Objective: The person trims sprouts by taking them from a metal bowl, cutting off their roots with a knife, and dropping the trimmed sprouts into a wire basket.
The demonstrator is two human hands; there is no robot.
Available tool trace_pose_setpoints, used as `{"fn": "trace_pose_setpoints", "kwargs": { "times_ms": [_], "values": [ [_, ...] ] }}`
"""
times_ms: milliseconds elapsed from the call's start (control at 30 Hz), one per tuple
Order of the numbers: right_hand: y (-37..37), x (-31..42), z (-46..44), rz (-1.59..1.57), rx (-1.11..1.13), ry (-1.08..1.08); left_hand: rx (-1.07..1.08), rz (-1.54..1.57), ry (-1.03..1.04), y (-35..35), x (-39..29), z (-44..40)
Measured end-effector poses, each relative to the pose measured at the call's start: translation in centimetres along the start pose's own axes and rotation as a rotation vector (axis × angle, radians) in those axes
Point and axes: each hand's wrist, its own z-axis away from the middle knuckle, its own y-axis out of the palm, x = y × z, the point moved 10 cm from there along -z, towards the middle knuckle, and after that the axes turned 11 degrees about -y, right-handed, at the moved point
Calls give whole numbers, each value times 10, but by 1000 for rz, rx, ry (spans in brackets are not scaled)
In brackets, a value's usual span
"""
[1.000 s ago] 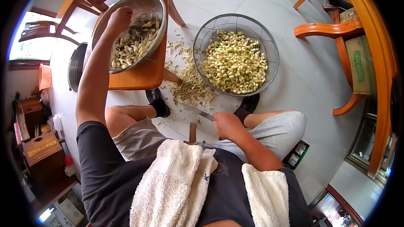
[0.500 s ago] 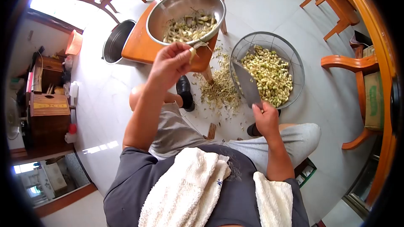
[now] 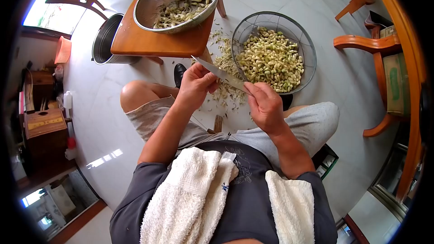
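Observation:
My right hand [image 3: 266, 106] is wrapped round the handle of a knife [image 3: 226, 77], whose broad blade points up and left. Its blade reaches across the fingers of my left hand [image 3: 197, 85], which are pinched together. The small pale bulb in that pinch is mostly hidden behind blade and fingers. Beyond my left hand, a perforated metal colander [image 3: 149, 4] holds untrimmed bulbs [image 3: 183, 11] with stringy stalks. Right of the knife, a wire-framed mesh basket [image 3: 312, 58] contains a heap of trimmed pale-green bulbs [image 3: 273, 58].
The colander rests on a wooden chair [image 3: 158, 45]. Peelings [image 3: 224, 58] litter the floor below the knife. A metal bucket [image 3: 103, 40] stands left of the chair. A wooden armchair [image 3: 370, 43] is at the right, and a towel [image 3: 181, 194] hangs over my chest.
My hands have come together, bringing the knife blade over to my left hand. The left hand has drawn back from the colander, still pinching. The view has shifted slightly.

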Motion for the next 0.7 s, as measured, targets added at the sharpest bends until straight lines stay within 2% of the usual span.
{"fn": "trace_pose_setpoints", "kwargs": {
  "times_ms": [333,700],
  "values": [
    [-1,3,-2,79,21,-53,54,-39,-10,6,3,-3],
    [5,-3,3,96,28,-13,40,-96,37,1,1,-2]
  ]
}}
